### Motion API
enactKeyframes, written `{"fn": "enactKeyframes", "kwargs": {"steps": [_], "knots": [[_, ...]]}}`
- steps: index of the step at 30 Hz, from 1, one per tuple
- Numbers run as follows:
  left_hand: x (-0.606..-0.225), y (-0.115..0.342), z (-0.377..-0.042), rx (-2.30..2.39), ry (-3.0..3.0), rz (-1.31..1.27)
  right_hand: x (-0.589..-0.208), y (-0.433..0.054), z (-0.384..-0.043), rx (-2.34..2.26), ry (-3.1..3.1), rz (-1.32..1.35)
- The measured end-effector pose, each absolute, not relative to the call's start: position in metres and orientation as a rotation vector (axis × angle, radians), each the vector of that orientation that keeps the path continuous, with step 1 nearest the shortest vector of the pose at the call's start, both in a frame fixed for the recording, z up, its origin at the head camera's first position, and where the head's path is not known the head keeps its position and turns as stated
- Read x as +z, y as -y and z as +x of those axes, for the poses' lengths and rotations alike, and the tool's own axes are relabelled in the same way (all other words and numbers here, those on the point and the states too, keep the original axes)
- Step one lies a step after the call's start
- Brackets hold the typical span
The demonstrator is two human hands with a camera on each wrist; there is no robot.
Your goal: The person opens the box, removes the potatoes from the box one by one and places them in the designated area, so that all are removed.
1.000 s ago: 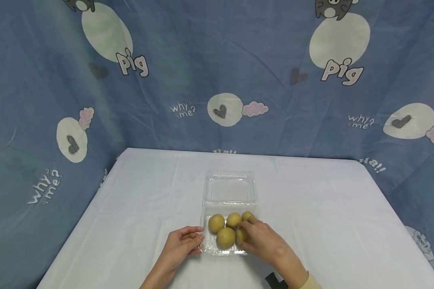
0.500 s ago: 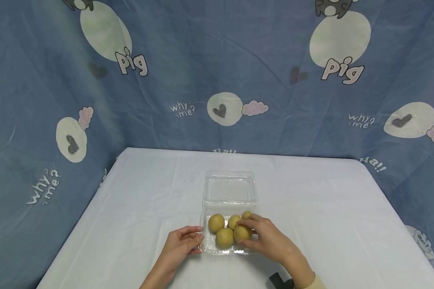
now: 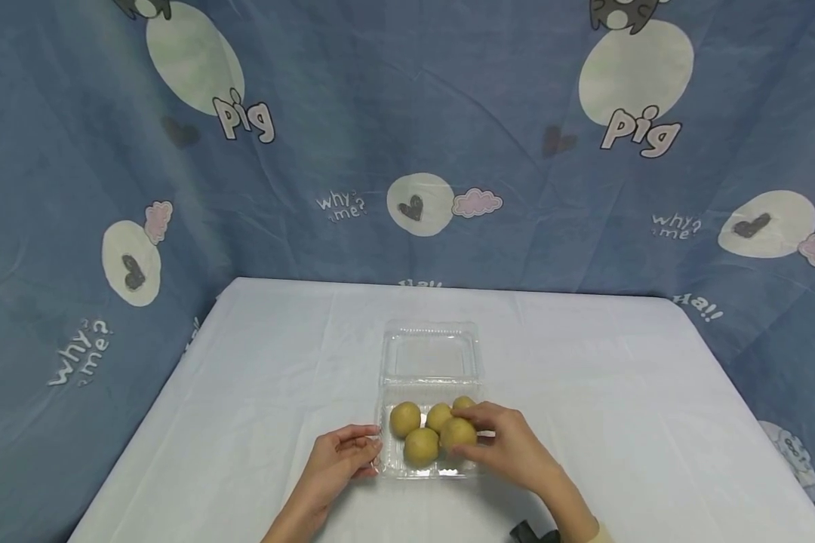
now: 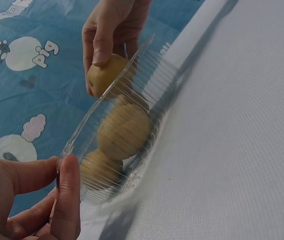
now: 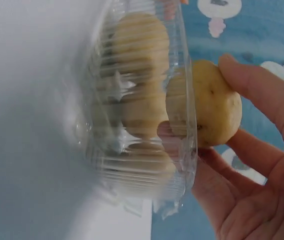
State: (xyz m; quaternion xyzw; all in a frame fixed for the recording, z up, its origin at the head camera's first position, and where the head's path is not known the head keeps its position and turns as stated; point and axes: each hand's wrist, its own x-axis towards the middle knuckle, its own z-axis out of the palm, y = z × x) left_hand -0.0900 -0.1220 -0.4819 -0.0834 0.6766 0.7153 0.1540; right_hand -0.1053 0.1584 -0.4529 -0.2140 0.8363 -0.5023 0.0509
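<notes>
A clear plastic clamshell container [image 3: 390, 469] lies with its lid [image 3: 429, 354] folded back. Several round yellow potatoes [image 3: 405, 418] sit in its base. At the left side my left hand [image 3: 342, 460] pinches the rim between thumb and finger, plain in the left wrist view. My right hand [image 3: 509, 445] holds one potato [image 5: 214, 107] between thumb and fingers at the container's right front. In the right wrist view that potato stands above the rim, partly behind the clear wall. Other potatoes [image 4: 124, 131] show through the ribbed side in the left wrist view.
The container rests on a table with a white cloth [image 3: 278, 362]. A blue printed curtain [image 3: 353, 151] hangs behind and at both sides. Near the front edge, by the right wrist, a black object [image 3: 531, 534] is partly in view.
My right hand has drawn slightly back and right, and the potato in its fingers has come into fuller view. The left hand stays on the container's rim.
</notes>
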Motion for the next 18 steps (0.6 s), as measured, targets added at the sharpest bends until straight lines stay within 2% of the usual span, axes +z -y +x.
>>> {"fn": "enactKeyframes", "kwargs": {"steps": [18], "knots": [[-0.4823, 0.1228, -0.0907, 2.065, -1.937, -0.23, -0.4478, -0.1616, -0.1059, -1.791, -2.264, -0.245]]}}
